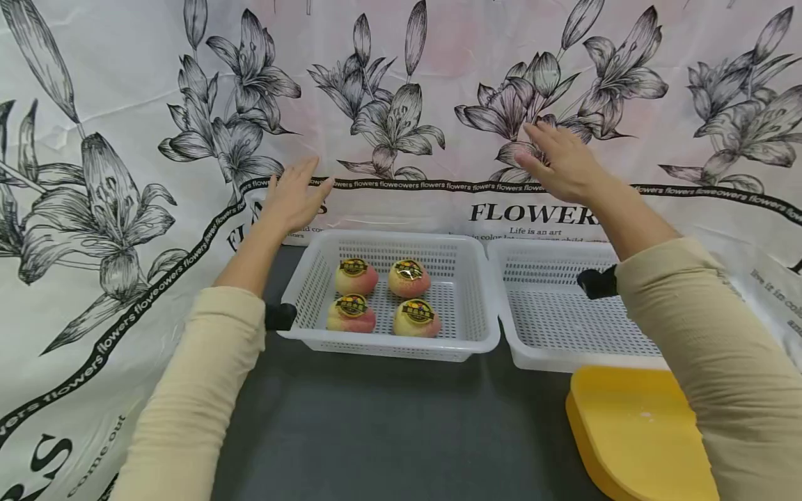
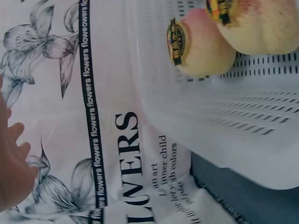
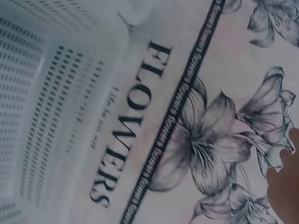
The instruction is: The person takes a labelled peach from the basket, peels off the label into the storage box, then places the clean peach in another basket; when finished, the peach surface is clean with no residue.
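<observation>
Several peaches (image 1: 356, 277) with black-and-gold stickers lie in the left white plastic basket (image 1: 401, 353). Beyond that basket's far left corner, my left hand (image 1: 293, 198) is raised with fingers extended and holds nothing. My right hand (image 1: 560, 160) hovers past the back rim of the right white basket (image 1: 585, 362), its fingers straight and thumb apart, also holding nothing. In the left wrist view, two peaches (image 2: 205, 46) show close up inside the basket, and the fingers sit at the left edge. The right wrist view has the perforated basket wall (image 3: 51, 112) at left.
A yellow bin (image 1: 639, 431) stands at the front right, partly covered by my right sleeve. The two baskets sit side by side on a dark grey table (image 1: 376, 424). A white sheet printed with flowers (image 1: 401, 125) hangs behind and along the left.
</observation>
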Demonstrator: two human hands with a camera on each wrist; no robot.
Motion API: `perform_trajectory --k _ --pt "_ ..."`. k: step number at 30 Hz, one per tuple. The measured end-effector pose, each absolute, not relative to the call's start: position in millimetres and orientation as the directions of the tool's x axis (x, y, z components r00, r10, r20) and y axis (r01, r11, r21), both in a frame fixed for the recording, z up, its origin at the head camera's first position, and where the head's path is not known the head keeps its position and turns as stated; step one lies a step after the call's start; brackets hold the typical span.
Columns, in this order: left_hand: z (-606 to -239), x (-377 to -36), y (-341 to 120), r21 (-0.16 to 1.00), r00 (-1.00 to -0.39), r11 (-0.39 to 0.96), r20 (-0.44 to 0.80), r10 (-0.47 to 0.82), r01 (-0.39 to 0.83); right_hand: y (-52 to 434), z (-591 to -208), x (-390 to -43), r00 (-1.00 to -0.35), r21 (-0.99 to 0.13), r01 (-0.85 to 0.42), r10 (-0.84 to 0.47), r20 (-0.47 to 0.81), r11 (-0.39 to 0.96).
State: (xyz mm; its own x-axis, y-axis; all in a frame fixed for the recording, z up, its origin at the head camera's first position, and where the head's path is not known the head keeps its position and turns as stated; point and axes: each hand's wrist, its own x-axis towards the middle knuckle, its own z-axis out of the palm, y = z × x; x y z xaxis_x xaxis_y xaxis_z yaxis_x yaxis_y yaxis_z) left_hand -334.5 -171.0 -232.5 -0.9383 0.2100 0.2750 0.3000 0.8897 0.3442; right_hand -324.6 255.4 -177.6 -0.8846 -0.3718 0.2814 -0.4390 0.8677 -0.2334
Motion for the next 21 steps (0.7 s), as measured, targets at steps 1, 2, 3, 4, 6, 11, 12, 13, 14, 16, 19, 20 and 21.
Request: perform_trajectory --k 1,2,3,4,6,11,12,13,14,16,19,20,21 --pt "-238 -331 -177 0.389 -0.934 0.865 0.288 0.213 0.317 255 -184 -323 -0.868 -0.269 -0.475 -0.398 0.297 0.838" --pt "-244 -327 -183 0.426 -0.931 0.843 0.296 0.213 0.328 255 -191 -320 -0.856 -0.302 -0.502 -0.418 0.302 0.81" --pt "-251 -323 -188 0.463 -0.926 0.817 0.311 0.213 0.344 254 -198 -317 -0.848 -0.336 -0.522 -0.435 0.303 0.784" --pt "-258 -319 -193 0.491 -0.919 0.792 0.327 0.219 0.363 254 -205 -314 -0.845 -0.37 -0.531 -0.444 0.298 0.762" --pt "-275 -311 -201 0.534 -0.909 0.748 0.351 0.226 0.393 252 -221 -307 -0.849 -0.422 -0.529 -0.456 0.269 0.736" --pt "-317 -290 -216 0.601 -0.911 0.694 0.355 0.212 0.396 239 -261 -291 -0.864 -0.492 -0.492 -0.471 0.177 0.718" --pt "-324 -285 -219 0.614 -0.915 0.688 0.348 0.202 0.386 235 -269 -290 -0.862 -0.495 -0.494 -0.479 0.168 0.715" --pt "-330 -281 -221 0.63 -0.92 0.68 0.341 0.192 0.375 231 -277 -287 -0.857 -0.5 -0.498 -0.491 0.158 0.708" --pt "-336 -276 -222 0.649 -0.929 0.672 0.325 0.18 0.357 227 -285 -286 -0.849 -0.503 -0.506 -0.508 0.148 0.701" --pt "-346 -267 -224 0.667 -0.937 0.664 0.304 0.171 0.338 218 -300 -283 -0.83 -0.503 -0.527 -0.542 0.132 0.684" --pt "-359 -257 -225 0.699 -0.951 0.646 0.261 0.167 0.305 202 -317 -281 -0.791 -0.505 -0.568 -0.601 0.117 0.65" --pt "-362 -254 -225 0.713 -0.958 0.64 0.236 0.165 0.286 196 -322 -281 -0.78 -0.511 -0.576 -0.615 0.113 0.637" --pt "-366 -251 -226 0.724 -0.96 0.631 0.223 0.167 0.278 191 -326 -281 -0.771 -0.517 -0.583 -0.628 0.108 0.627"
